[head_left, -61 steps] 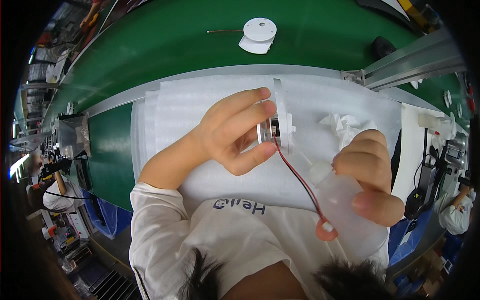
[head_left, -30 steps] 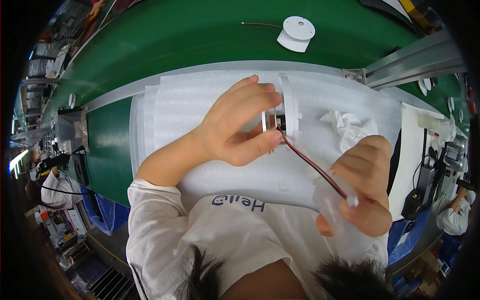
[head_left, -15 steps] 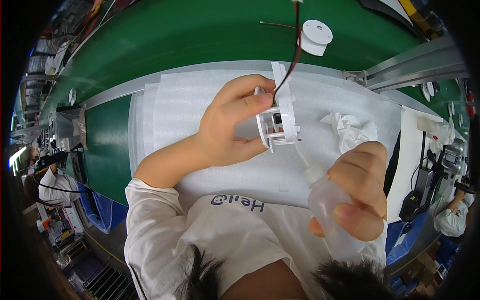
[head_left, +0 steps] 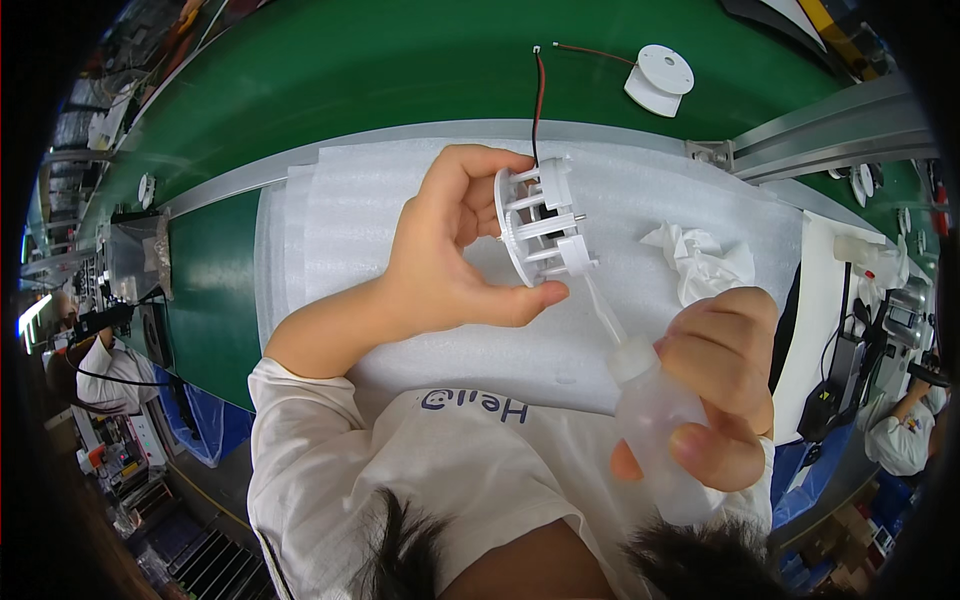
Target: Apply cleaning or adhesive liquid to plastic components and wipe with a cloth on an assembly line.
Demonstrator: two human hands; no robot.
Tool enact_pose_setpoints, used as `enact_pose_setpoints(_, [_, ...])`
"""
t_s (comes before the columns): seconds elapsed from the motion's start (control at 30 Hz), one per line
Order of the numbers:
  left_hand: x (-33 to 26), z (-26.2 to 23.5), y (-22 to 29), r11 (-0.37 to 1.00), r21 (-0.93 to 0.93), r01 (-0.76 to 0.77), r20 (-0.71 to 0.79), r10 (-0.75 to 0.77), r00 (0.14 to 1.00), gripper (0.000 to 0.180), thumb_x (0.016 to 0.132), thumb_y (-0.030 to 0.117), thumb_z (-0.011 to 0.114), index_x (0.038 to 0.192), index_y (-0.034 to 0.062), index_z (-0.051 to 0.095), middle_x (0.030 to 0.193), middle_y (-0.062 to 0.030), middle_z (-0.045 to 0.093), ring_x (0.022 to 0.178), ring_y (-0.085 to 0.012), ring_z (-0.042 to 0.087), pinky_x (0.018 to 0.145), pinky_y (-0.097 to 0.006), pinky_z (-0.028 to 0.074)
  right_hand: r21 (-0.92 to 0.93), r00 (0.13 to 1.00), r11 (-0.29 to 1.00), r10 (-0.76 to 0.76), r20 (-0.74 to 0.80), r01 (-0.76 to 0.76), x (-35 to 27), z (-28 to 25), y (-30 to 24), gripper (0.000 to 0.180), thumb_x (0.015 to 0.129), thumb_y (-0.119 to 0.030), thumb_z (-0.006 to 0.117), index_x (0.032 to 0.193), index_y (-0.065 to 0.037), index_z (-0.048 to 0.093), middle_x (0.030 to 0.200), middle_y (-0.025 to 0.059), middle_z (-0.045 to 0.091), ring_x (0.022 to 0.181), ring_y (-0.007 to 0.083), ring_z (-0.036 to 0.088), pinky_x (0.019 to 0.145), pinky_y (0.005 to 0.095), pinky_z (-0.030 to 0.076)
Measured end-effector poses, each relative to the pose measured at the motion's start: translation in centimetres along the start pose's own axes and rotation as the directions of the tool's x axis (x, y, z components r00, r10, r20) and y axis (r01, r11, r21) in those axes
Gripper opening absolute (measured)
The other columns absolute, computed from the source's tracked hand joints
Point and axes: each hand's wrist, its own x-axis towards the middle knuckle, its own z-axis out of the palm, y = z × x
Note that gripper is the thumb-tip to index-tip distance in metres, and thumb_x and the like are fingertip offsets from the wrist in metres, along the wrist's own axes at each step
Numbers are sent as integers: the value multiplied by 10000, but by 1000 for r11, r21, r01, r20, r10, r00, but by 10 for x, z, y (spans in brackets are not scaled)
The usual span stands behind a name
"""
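My left hand (head_left: 450, 240) grips a white plastic gear housing (head_left: 545, 222) by its edges, thumb below and fingers above and behind. Posts join its two round plates, and a thin metal shaft sticks out on the right side. A red and black wire pair (head_left: 539, 105) runs up from it to a small white connector. In my right hand (head_left: 725, 375) is a translucent squeeze bottle (head_left: 660, 430), tilted, fingers wrapped round it. Its narrow nozzle points up at the housing's lower right edge; whether the tip touches cannot be made out.
White foam sheet (head_left: 400, 365) covers the work surface, with a crumpled white tissue (head_left: 700, 260) at right. Beyond a metal rail, a white round part (head_left: 664, 78) with a wire lies on the green belt (head_left: 420, 70). A metal post (head_left: 830, 125) stands at the far right.
My left hand has turned the housing, so its posts and shaft now show and its wire swings left. The bottle stays close to its place. The white round part on the belt has shifted right.
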Motion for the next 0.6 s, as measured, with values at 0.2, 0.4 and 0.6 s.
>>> enact_pose_setpoints(0.2, [-2,3,6,999,-47,27,41,-25,999,707,565,75,786,1109,18,337,958,-96,542,884,-156,574,769,-296,469,-9,999,1000,23,26,-23,3,-1,-1,321,747,-332,615,933,-205,386,712,37,508,570,166,434,497,288,297])
enact_pose_setpoints(0.4, [-3,1,6,983,-147,105,59,-98,993,685,578,77,785,1094,23,338,941,-89,549,858,-141,578,739,-281,475,7,998,999,36,53,-36,3,-2,-2,344,708,-297,628,947,-205,398,710,47,519,561,164,434,494,291,296])
enact_pose_setpoints(0.6, [-2,0,8,864,-416,284,82,-276,958,623,605,51,763,1077,17,358,925,-85,552,849,-136,576,720,-276,481,25,998,999,23,60,-25,2,-2,-1,364,678,-265,632,952,-199,402,712,54,523,553,169,436,493,294,297])
